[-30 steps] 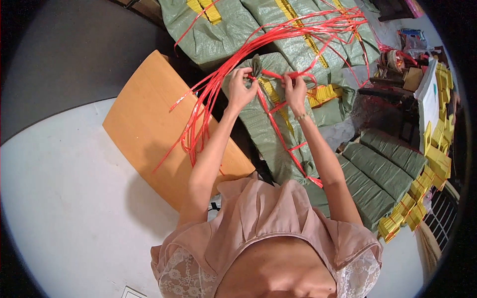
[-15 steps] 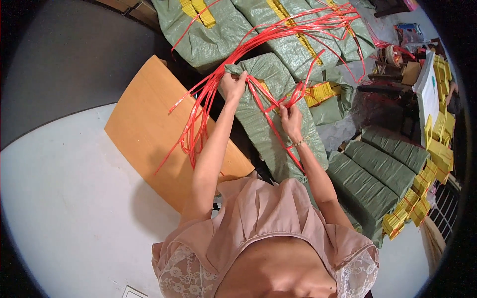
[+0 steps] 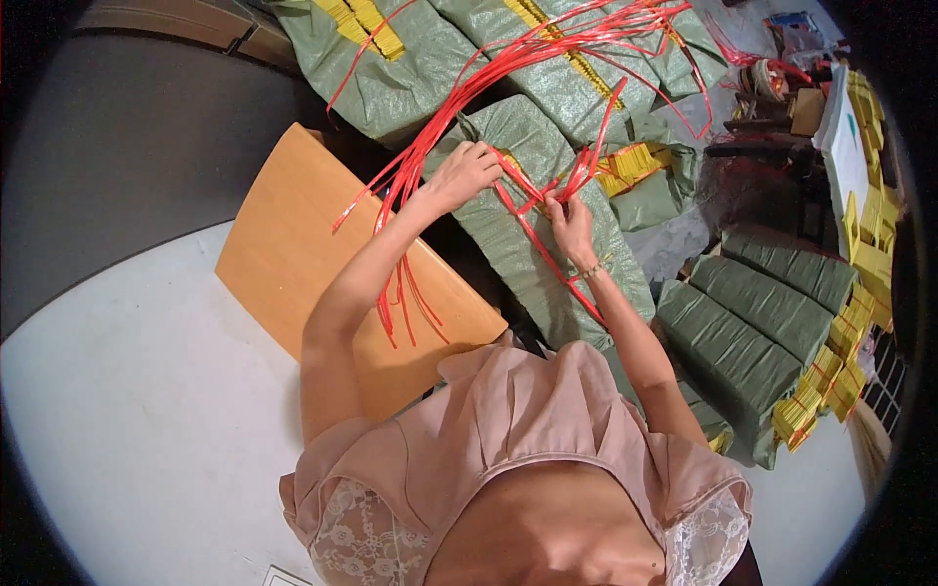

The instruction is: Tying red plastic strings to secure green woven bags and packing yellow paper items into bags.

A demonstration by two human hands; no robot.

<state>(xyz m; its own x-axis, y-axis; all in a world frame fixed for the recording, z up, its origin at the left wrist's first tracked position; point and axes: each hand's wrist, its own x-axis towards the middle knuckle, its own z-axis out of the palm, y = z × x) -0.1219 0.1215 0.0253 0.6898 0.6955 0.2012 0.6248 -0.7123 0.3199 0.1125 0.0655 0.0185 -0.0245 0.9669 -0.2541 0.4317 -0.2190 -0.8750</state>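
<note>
A long package wrapped in green woven plastic [image 3: 508,244] lies in front of me, with red plastic cord [image 3: 537,239] running along and across its top. My left hand [image 3: 467,178] is at the package's far left part, fingers bent and closed where the cord passes. Over the middle of the package, my right hand [image 3: 572,230] pinches the cord where strands cross, and a loose loop and tail stand up from it. Yellow contents [image 3: 512,161] peek through a gap in the wrap between the hands.
A bundle of loose red cords [image 3: 469,93] drapes over large green packages [image 3: 391,93] behind and hangs over a tan wooden board [image 3: 332,264] at left. Smaller dark green packages [image 3: 747,332] and yellow stacks [image 3: 811,396] lie at right. A partly unwrapped yellow bundle [image 3: 630,168] sits beyond my right hand.
My left hand has turned over, back of the hand up, and its elbow has swung out left. The right hand still pinches the cord at nearly the same place. The view has shifted slightly.
</note>
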